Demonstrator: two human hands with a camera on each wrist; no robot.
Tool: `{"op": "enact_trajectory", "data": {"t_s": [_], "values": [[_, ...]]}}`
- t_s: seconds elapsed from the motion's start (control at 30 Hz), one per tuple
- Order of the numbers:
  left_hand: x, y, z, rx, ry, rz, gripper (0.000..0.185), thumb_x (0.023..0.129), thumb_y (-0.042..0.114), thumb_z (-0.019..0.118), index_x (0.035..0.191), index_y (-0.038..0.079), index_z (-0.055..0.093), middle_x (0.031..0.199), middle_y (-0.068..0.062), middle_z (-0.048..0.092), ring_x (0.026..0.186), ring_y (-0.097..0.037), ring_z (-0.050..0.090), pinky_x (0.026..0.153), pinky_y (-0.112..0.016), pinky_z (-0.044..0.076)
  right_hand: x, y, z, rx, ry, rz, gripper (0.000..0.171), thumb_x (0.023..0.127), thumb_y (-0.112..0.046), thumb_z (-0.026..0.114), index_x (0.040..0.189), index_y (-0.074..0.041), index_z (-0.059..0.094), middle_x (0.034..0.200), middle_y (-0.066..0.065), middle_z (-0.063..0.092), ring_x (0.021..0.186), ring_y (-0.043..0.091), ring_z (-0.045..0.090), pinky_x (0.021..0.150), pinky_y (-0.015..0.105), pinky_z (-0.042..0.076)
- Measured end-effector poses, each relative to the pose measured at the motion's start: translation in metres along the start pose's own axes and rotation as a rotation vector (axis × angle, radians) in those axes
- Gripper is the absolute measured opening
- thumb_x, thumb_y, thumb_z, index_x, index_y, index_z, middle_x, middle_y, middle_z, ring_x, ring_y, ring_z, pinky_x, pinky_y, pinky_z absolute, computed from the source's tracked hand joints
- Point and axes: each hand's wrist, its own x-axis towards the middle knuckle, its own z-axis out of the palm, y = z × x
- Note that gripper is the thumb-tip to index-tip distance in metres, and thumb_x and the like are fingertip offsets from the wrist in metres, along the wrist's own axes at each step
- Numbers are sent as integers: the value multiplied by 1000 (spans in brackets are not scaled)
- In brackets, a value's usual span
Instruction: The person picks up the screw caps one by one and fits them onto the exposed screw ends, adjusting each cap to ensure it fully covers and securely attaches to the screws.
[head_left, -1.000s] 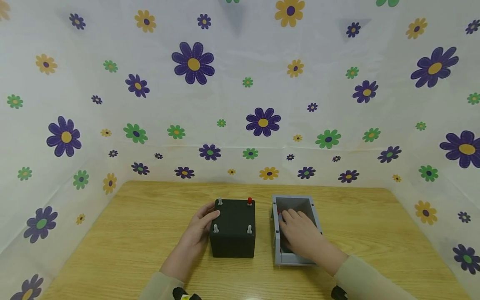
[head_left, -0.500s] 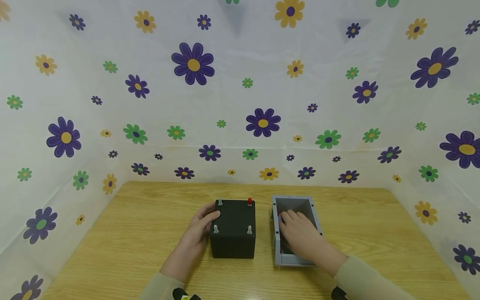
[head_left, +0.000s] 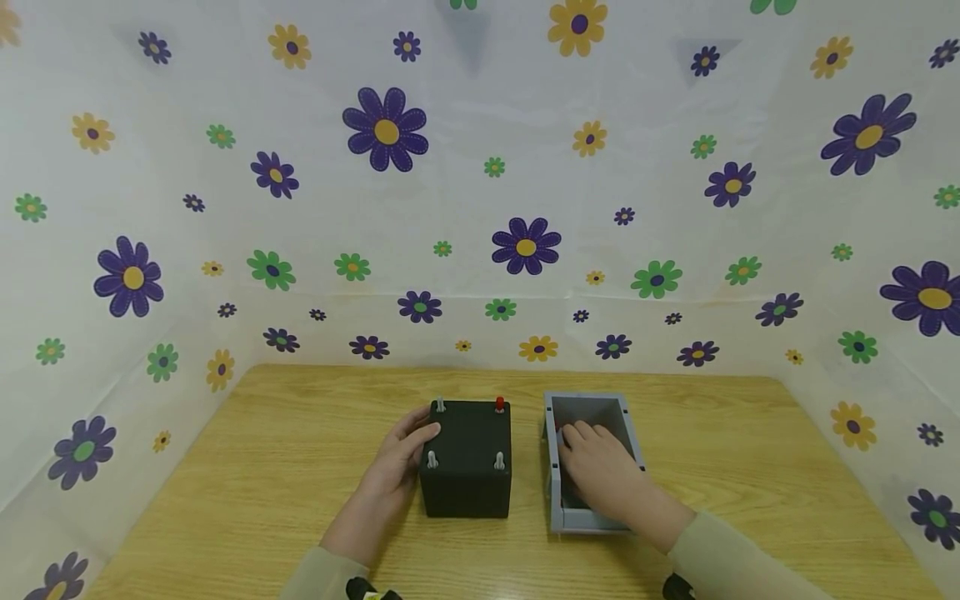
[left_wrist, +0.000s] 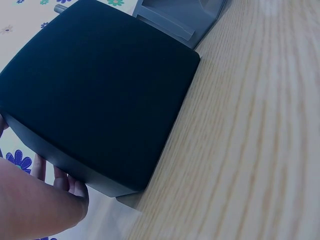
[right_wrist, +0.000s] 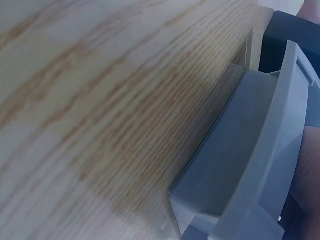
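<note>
A black box with bolt-like metal posts at its top corners stands upright on the table. One far post wears a red cap. My left hand grips the box's left side, thumb on the top edge and fingers around the side; in the left wrist view its fingertips lie against that side. To the right, my right hand reaches down into a grey plastic bin. Its fingertips are hidden inside, beside a small red bit; I cannot tell whether they hold anything.
The wood-grain table carries the box and bin side by side, with a narrow gap between them. A flower-printed sheet walls the table at the back and both sides. The bin's raised front lip shows close up in the right wrist view.
</note>
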Motion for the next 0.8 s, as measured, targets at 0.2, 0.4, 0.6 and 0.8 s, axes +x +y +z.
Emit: {"op": "enact_trajectory", "data": {"t_s": [0.2, 0.4, 0.6, 0.8], "values": [[0, 0, 0, 1, 6, -1, 60, 101, 9, 61, 157, 1, 42, 133, -2, 57, 101, -3, 66, 89, -19, 54, 0, 0, -3, 8, -1, 2, 36, 84, -33, 91, 105, -7, 77, 111, 8, 68, 95, 21, 59, 82, 37, 54], [1, -1, 0, -2, 13, -2, 60, 100, 9, 61, 156, 0, 43, 131, -1, 58, 100, -4, 66, 89, -19, 55, 0, 0, -2, 21, -2, 4, 36, 83, -32, 91, 105, -7, 77, 114, 9, 69, 98, 22, 60, 83, 38, 54], [1, -1, 0, -3, 10, -5, 62, 100, 11, 61, 158, 1, 41, 139, -6, 54, 102, -3, 65, 89, -18, 54, 1, 0, 0, 8, -6, 8, 40, 82, -35, 92, 108, -8, 78, 118, 10, 70, 102, 24, 62, 86, 40, 55], [2, -2, -1, -9, 7, -3, 63, 101, 11, 61, 159, 1, 40, 141, -7, 52, 103, -2, 64, 90, -17, 54, 1, 1, 2, 6, -5, 10, 40, 82, -35, 92, 108, -9, 79, 118, 9, 71, 102, 24, 63, 87, 40, 56]]}}
